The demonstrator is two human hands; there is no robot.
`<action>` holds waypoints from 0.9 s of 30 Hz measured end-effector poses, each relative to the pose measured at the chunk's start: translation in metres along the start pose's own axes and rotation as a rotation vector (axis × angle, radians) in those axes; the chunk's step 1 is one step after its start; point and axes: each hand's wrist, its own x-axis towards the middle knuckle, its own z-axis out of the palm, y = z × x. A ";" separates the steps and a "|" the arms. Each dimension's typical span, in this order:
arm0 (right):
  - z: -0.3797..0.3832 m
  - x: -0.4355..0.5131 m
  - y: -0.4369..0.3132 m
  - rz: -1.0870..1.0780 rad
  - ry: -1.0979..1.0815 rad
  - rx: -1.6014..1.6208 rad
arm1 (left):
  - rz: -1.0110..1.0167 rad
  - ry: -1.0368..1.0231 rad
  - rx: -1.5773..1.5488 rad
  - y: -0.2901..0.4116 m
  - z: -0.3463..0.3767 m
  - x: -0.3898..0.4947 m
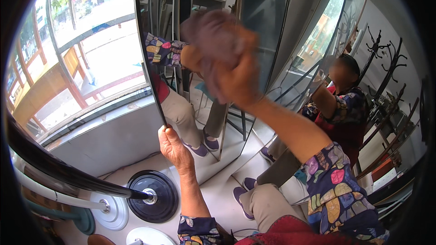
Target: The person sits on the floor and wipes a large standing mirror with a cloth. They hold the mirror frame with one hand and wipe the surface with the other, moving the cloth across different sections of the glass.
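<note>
A tall mirror (264,17) with a thin dark edge stands tilted before me. My left hand (175,149) grips its left edge low down, thumb and fingers pinched around the rim. Over the upper middle of the glass, my right hand (245,76) holds a bunched mauve cloth (216,35). Both hand and cloth are motion-blurred, and they appear to press on the glass. Behind them the mirror reflects a patterned sleeve, trousers and purple shoes; part of that reflection is hidden by the cloth.
To the right, another large mirror (328,64) reflects a person and coat racks. A window (95,37) with a sill (98,119) is at the left. Stands with a black round base (153,207), a white base (114,212) and a green base (85,223) occupy the lower left floor.
</note>
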 end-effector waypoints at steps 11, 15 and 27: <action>-0.085 0.014 0.159 0.893 0.398 -0.321 | -0.002 0.013 0.037 0.000 0.001 0.000; -0.057 0.012 0.128 0.610 0.387 -0.233 | 0.116 0.070 0.075 0.003 0.007 0.003; 0.022 -0.115 -0.047 -0.030 -0.160 -0.079 | -0.089 -0.136 -0.070 0.020 -0.010 0.011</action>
